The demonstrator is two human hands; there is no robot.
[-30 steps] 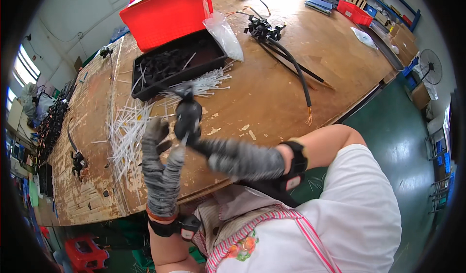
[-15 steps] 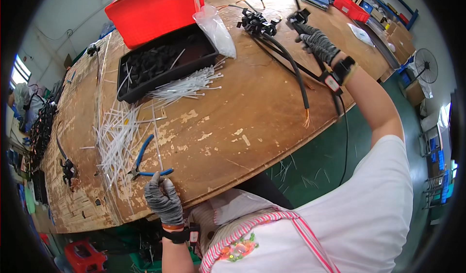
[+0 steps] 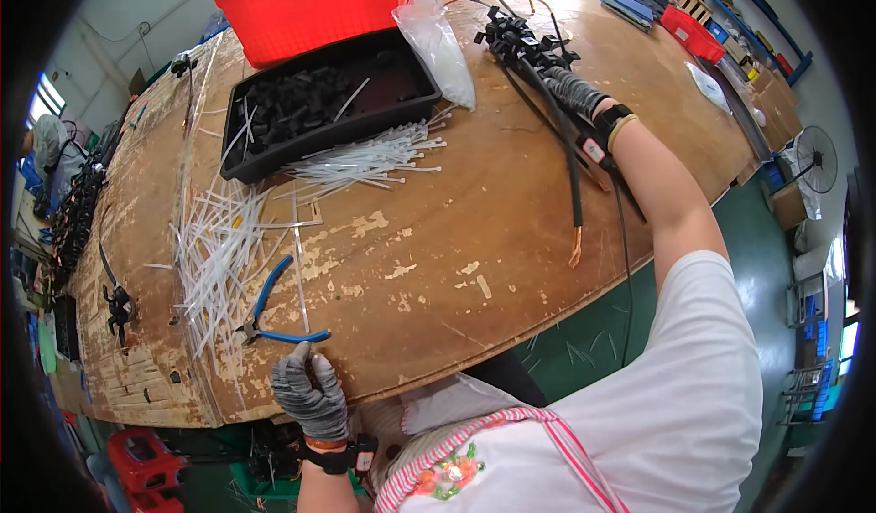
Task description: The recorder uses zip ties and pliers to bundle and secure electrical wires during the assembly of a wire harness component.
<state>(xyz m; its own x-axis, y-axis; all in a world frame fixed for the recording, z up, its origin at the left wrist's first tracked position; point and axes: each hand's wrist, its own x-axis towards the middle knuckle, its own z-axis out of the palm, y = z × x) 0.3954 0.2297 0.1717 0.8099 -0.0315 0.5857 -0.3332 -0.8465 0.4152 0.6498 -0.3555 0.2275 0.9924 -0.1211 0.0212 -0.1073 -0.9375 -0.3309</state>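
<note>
My right hand [image 3: 575,92], in a grey striped glove, reaches to the far right onto a bundle of black cables with black plastic fittings [image 3: 520,39]. Its fingers curl on a black cable there, with the fingertips partly hidden among the fittings. Thick black cable ends run toward me, one with bare copper strands [image 3: 576,247]. My left hand [image 3: 310,394], gloved alike, rests at the table's near edge with fingers loosely apart and nothing in them. Just beyond its fingertips lie cutting pliers with blue handles [image 3: 271,290], handles spread.
White cable ties [image 3: 219,267] lie heaped on the worn wooden table [image 3: 411,239], more [image 3: 374,162] beside a black tray [image 3: 338,134] of small black parts. Behind stand a red bin [image 3: 310,11] and a clear plastic bag [image 3: 438,52]. A fan [image 3: 815,159] stands at far right.
My right hand has moved left and down onto the bundle, bringing the black cable with its fitting to the others. The left hand stays by the pliers. The view has shifted slightly.
</note>
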